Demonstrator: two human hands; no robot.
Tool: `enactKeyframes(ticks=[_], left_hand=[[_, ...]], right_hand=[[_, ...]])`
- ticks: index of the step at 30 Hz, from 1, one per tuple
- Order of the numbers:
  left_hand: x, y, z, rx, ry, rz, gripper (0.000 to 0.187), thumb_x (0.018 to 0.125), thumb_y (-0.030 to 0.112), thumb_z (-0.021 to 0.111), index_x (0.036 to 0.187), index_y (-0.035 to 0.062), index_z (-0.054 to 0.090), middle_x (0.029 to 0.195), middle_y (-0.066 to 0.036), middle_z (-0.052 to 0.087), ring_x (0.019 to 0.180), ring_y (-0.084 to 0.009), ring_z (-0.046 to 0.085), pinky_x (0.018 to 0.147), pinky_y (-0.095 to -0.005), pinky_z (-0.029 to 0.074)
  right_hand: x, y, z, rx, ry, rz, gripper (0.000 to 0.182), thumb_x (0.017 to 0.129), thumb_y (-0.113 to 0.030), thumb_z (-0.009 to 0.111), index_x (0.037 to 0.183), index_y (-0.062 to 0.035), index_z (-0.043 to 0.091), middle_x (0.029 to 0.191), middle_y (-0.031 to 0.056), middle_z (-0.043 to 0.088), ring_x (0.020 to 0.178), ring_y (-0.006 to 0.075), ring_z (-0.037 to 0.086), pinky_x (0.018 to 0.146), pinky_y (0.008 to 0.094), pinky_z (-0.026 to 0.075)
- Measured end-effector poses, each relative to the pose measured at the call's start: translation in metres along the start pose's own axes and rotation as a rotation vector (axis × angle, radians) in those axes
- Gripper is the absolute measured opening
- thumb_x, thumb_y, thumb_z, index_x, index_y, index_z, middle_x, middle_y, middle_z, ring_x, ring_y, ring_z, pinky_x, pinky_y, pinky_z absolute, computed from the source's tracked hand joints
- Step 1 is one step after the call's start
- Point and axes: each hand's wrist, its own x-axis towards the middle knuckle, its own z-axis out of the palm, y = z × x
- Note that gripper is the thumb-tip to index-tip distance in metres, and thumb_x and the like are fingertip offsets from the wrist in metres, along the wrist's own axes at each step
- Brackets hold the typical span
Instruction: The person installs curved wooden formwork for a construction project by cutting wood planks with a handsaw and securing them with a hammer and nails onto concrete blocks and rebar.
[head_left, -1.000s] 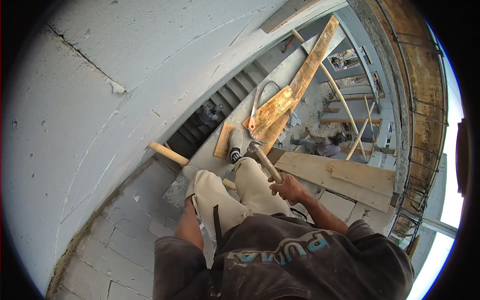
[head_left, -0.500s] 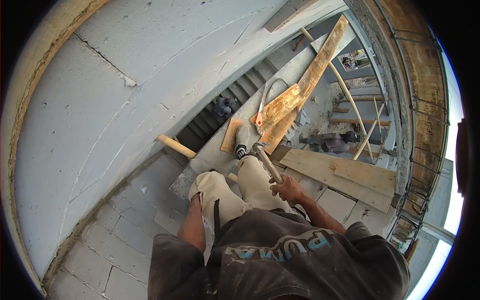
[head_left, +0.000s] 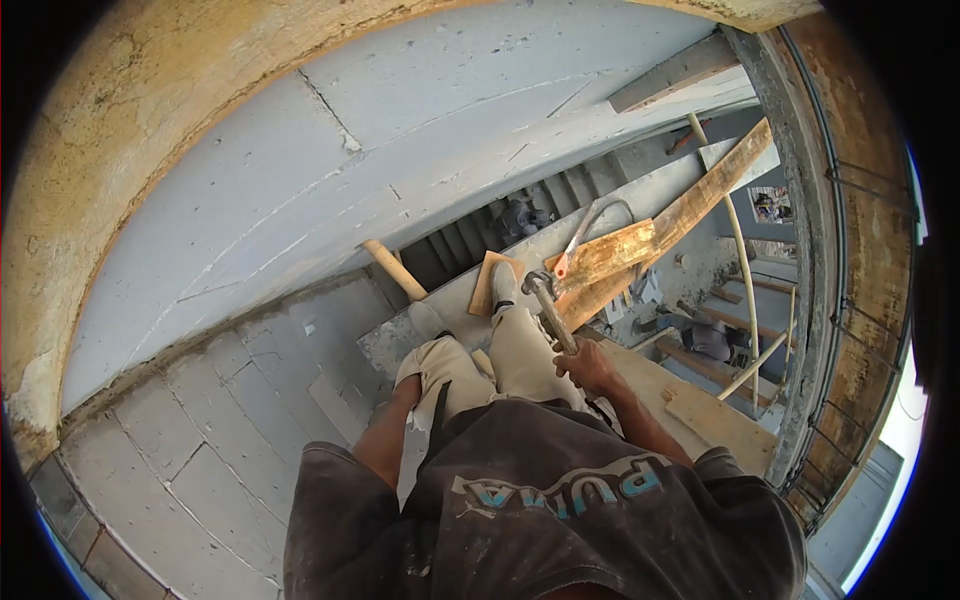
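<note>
My right hand [head_left: 588, 366] is wrapped round the handle of a hammer [head_left: 552, 314], held over my right shin with its metal head pointing away from me. My left hand [head_left: 407, 390] hangs beside my left knee; its fingers are hidden behind the trouser leg. Ahead of my feet lies a bow saw [head_left: 578, 238] with an orange grip, leaning against a worn wooden board [head_left: 610, 252]. A small piece of board [head_left: 484, 288] rests under my right shoe.
A long plank [head_left: 712, 190] runs along the concrete ledge. Stairs [head_left: 450, 248] drop away ahead, with a person [head_left: 522, 220] on them. Another person [head_left: 708, 338] bends on the lower level at right, near wooden poles [head_left: 742, 270]. A block wall [head_left: 330, 180] rises at left.
My view has turned and tilted, so the ledge, boards and stairs sit further right. The hammer stays in my right hand, with my left hand still by the knee.
</note>
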Motion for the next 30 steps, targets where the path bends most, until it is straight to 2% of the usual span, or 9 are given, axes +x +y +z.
enactKeyframes(ticks=[3,6,8,13,15,18,25,28,30], left_hand=[[-0.018,0.046,-0.015,0.036,-0.289,-0.156,0.046,0.102,0.017,0.04,0.144,-0.0009,0.044,0.143,-0.022,0.048,0.135,-0.0351,0.043,0.117,-0.0406,0.03],[-0.031,0.064,-0.011,-0.235,-0.039,-0.115,0.041,0.095,0.02,0.056,0.133,0.0038,0.06,0.137,-0.021,0.058,0.121,-0.0363,0.058,0.099,-0.0419,0.045],[0.009,0.022,0.07,-0.929,0.199,-0.026,0.039,0.087,0.018,0.061,0.123,0.0049,0.067,0.123,-0.02,0.067,0.115,-0.036,0.062,0.096,-0.0418,0.046],[0.002,0.078,0.081,-0.5,0.333,-0.218,0.036,0.095,0.019,0.052,0.126,0.0065,0.066,0.122,-0.021,0.066,0.112,-0.0372,0.062,0.097,-0.0455,0.047],[-0.049,0.132,0.031,0.04,0.09,-0.186,0.033,0.092,0.017,0.055,0.12,0.0059,0.069,0.11,-0.019,0.07,0.101,-0.0369,0.068,0.087,-0.0474,0.053],[-0.047,0.129,0.046,0.241,0.0,-0.119,0.029,0.088,0.014,0.058,0.112,0.0052,0.071,0.104,-0.018,0.072,0.097,-0.0344,0.07,0.08,-0.0473,0.055],[-0.157,0.139,0.04,-0.491,0.193,-0.594,0.026,0.085,0.02,0.064,0.101,0.0015,0.073,0.105,-0.016,0.072,0.102,-0.0325,0.069,0.086,-0.0465,0.054],[-0.158,0.054,0.089,0.228,0.747,0.027,0.027,0.085,0.024,0.067,0.094,-0.001,0.071,0.099,-0.015,0.071,0.093,-0.0332,0.069,0.081,-0.0468,0.054],[-0.193,0.061,0.061,0.011,1.134,0.057,0.026,0.09,0.027,0.066,0.092,0.001,0.066,0.09,-0.011,0.069,0.081,-0.0268,0.068,0.073,-0.0406,0.055]], right_hand=[[0.008,-0.019,-0.022,-0.056,-0.017,-0.052,0.039,0.085,-0.017,0.066,0.116,0.0051,0.058,0.071,0.0071,0.067,0.048,0.0127,0.053,0.044,0.0303,0.044],[0.022,-0.036,-0.047,-0.13,-0.065,-0.127,0.037,0.085,-0.016,0.066,0.115,0.0053,0.059,0.073,0.0083,0.068,0.05,0.0135,0.056,0.046,0.0304,0.045],[0.034,-0.05,-0.063,-0.231,-0.105,-0.19,0.038,0.082,-0.014,0.068,0.115,0.0039,0.06,0.071,0.0092,0.068,0.05,0.0145,0.057,0.047,0.0312,0.047],[0.082,-0.061,-0.094,-0.344,-0.173,-0.31,0.038,0.078,-0.016,0.069,0.11,0.003,0.061,0.066,0.0109,0.067,0.049,0.0166,0.06,0.045,0.0337,0.048],[0.108,-0.072,-0.108,-0.651,-0.266,-0.217,0.022,0.079,-0.018,0.071,0.083,0.0021,0.065,0.066,0.0097,0.067,0.05,0.0167,0.061,0.045,0.0343,0.048],[0.16,-0.061,-0.121,-0.811,-0.323,-0.615,0.022,0.078,-0.021,0.073,0.076,-0.0003,0.067,0.066,0.0104,0.068,0.053,0.0187,0.065,0.047,0.0343,0.048],[0.144,-0.11,-0.085,-0.65,-0.424,-0.49,0.018,0.083,-0.016,0.07,0.081,0.0018,0.069,0.065,0.0083,0.067,0.046,0.0143,0.055,0.044,0.0323,0.046],[0.12,-0.137,-0.066,-0.654,-0.497,-0.52,0.018,0.086,-0.014,0.068,0.093,0.0009,0.062,0.068,0.0083,0.066,0.051,0.0122,0.057,0.046,0.0297,0.045],[0.104,-0.146,-0.057,-0.518,-0.551,-0.608,0.02,0.087,-0.013,0.068,0.098,0.0007,0.06,0.069,0.0077,0.066,0.053,0.0113,0.057,0.047,0.0288,0.046]])
